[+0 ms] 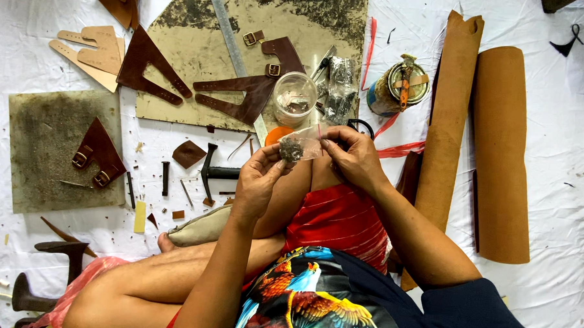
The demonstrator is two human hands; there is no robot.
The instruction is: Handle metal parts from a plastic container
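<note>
Together, left hand (260, 176) and right hand (352, 156) pinch a plastic bag (303, 145) — taut.

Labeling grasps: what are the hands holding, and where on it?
Both hold one small clear plastic bag of dark bits: left hand pinches its left end, right hand its right edge.

The bag (303, 145) is showing as thin, clear, glossy plastic over dark metal bits. Brown leather straps (242, 94) are looking smooth and matt, their buckles (273, 69) shining brassy. The rolls (499, 152) are looking like soft, matt tan suede; the floor sheet (549, 212) is looking like crinkled white plastic.
</note>
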